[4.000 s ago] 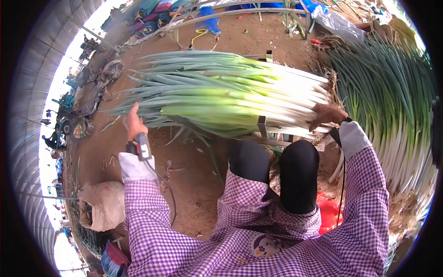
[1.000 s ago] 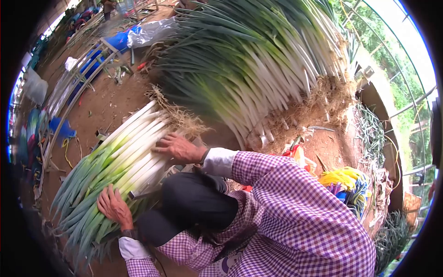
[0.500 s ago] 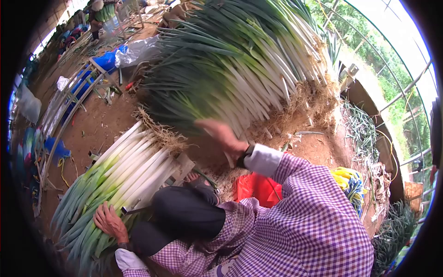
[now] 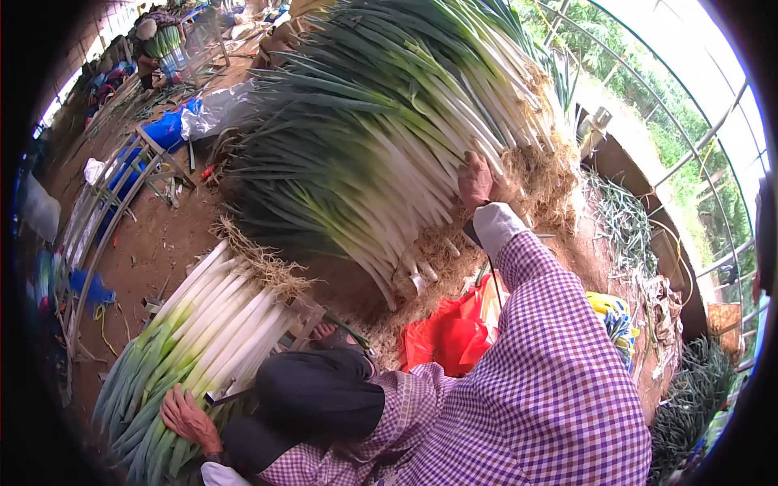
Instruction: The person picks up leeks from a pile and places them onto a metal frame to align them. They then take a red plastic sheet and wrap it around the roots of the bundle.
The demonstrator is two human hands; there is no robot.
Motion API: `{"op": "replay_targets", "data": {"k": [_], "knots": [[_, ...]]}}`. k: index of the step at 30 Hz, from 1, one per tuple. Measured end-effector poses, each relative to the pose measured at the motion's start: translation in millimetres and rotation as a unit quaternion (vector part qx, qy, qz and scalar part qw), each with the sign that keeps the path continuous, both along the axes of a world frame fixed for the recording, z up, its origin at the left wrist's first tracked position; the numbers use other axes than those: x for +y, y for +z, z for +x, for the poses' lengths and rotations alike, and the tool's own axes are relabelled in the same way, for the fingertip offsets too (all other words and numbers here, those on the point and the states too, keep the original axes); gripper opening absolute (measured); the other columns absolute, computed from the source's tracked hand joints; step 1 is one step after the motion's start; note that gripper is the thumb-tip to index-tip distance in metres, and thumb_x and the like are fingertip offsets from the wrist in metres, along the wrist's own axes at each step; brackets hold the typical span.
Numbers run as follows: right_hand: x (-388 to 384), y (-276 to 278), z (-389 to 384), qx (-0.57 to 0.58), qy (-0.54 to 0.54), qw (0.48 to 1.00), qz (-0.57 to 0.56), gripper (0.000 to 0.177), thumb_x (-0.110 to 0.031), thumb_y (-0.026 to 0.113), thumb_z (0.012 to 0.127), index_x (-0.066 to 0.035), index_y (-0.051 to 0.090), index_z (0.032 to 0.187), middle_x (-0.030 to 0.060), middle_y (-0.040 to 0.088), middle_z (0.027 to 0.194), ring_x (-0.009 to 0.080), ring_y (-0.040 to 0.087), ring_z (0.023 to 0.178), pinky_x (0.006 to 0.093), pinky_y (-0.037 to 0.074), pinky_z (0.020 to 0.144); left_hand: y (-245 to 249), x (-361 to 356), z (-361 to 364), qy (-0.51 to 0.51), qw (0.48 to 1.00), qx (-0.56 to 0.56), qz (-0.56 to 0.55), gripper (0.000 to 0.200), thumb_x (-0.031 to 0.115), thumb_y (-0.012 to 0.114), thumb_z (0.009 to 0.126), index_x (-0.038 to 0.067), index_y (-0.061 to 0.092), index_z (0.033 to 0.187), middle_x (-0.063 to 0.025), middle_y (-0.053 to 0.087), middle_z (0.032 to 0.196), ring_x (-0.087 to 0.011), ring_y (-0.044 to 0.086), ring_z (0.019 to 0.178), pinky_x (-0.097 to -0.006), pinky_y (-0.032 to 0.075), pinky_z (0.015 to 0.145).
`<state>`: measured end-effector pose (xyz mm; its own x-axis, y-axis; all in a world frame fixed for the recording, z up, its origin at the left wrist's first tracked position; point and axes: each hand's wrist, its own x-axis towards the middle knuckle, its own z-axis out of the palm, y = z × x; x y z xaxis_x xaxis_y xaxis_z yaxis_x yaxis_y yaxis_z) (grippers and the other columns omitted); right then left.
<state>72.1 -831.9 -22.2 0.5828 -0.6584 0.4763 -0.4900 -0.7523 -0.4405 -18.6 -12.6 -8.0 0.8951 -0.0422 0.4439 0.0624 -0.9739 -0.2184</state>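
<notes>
A bundle of leeks (image 4: 219, 316) lies in front of my left knee, roots facing away and green leaves toward me. My left hand (image 4: 188, 417) rests on its leaves with the fingers spread, beside a thin metal-ended bar (image 4: 223, 395) partly under the stalks. Farther off is a large heap of leeks (image 4: 389, 138), white stems and shaggy roots turned to the right. At the white stems of this heap is my right hand (image 4: 475, 180), its fingers curled on a leek; the stem's exact hold is partly hidden by the hand.
A red plastic bag (image 4: 446, 336) lies by my right side, with a yellow and blue bundle (image 4: 613, 324) beyond it. Bent poles (image 4: 109, 219) form a frame at left. Leaf trimmings (image 4: 628, 227) lie at right. Another person (image 4: 154, 49) carries leeks in the background.
My right hand has moved away and to the right, from in front of the heap onto its white stems. My left hand stays on the bundle; the view has shifted slightly.
</notes>
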Motion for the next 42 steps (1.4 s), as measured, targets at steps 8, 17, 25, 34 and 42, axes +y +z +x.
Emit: {"op": "replay_targets", "data": {"k": [8,17,25,34,42], "knots": [[-9,12,-7,0.067,-0.006,0.996,-0.054,0.027,-0.007,0.059,0.086,-0.006,0.061,0.113,0.0192,0.066,0.118,0.0399,0.063,0.114,0.0517,0.047,0.097,-4,9,2,0.008,1.000,0.019,0.006,0.031,0.026,0.060,0.101,0.010,0.066,0.127,-0.0086,0.062,0.128,-0.0279,0.056,0.122,-0.0464,0.036,0.113],[-31,18,19,0.166,0.004,0.986,0.019,0.036,-0.014,0.069,0.082,-0.001,0.060,0.115,0.0289,0.069,0.106,0.0467,0.066,0.104,0.0547,0.052,0.090,-1,4,1,0.007,1.000,0.011,0.019,0.033,0.026,0.060,0.101,0.008,0.064,0.128,-0.0087,0.063,0.127,-0.0281,0.057,0.121,-0.0444,0.038,0.112],[-43,24,23,0.167,0.012,0.984,0.068,0.045,-0.026,0.072,0.082,-0.001,0.059,0.117,0.0269,0.068,0.114,0.0440,0.064,0.112,0.0497,0.050,0.096,-2,3,2,0.004,1.000,0.008,0.011,0.031,0.026,0.062,0.100,0.009,0.066,0.126,-0.0080,0.062,0.126,-0.0287,0.056,0.121,-0.0466,0.037,0.113],[-45,37,25,0.229,0.056,0.972,0.025,0.041,-0.017,0.066,0.080,0.003,0.060,0.116,0.0275,0.071,0.104,0.0456,0.068,0.105,0.0527,0.053,0.094,3,-1,1,0.010,1.000,0.017,0.000,0.031,0.024,0.062,0.100,0.009,0.065,0.126,-0.0086,0.062,0.124,-0.0287,0.056,0.121,-0.0467,0.037,0.113],[-56,39,29,0.322,0.093,0.942,0.012,0.058,-0.042,0.080,0.081,0.000,0.061,0.115,0.0254,0.068,0.116,0.0415,0.066,0.113,0.0497,0.053,0.095,4,-4,1,-0.007,1.000,-0.004,0.003,0.029,0.022,0.064,0.098,0.008,0.065,0.123,-0.0087,0.062,0.123,-0.0279,0.056,0.121,-0.0467,0.037,0.113]]}}
